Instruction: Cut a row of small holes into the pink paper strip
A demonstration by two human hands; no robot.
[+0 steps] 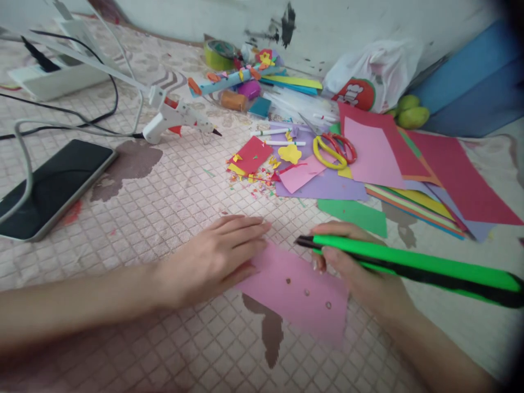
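My left hand point(219, 254) lies flat, fingers stretched out, on the left edge of a pink paper strip point(282, 297). Three small round marks or holes run along the strip; I cannot tell which they are. In my right hand point(352, 262) is a long green-and-black tool point(409, 265), gripped like a pen. Its dark narrow tip points left, above the strip's upper edge. The tool's exact kind is unclear. Part of the right hand's grip is hidden behind the tool.
A white glue gun point(174, 117) and a phone point(57, 185) with cables lie left. Scissors point(335, 150), paper scraps point(249, 155) and coloured sheets point(462, 174) spread behind the strip. A power strip point(61, 76), tape roll point(219, 54) and plastic bag point(374, 71) stand farther back.
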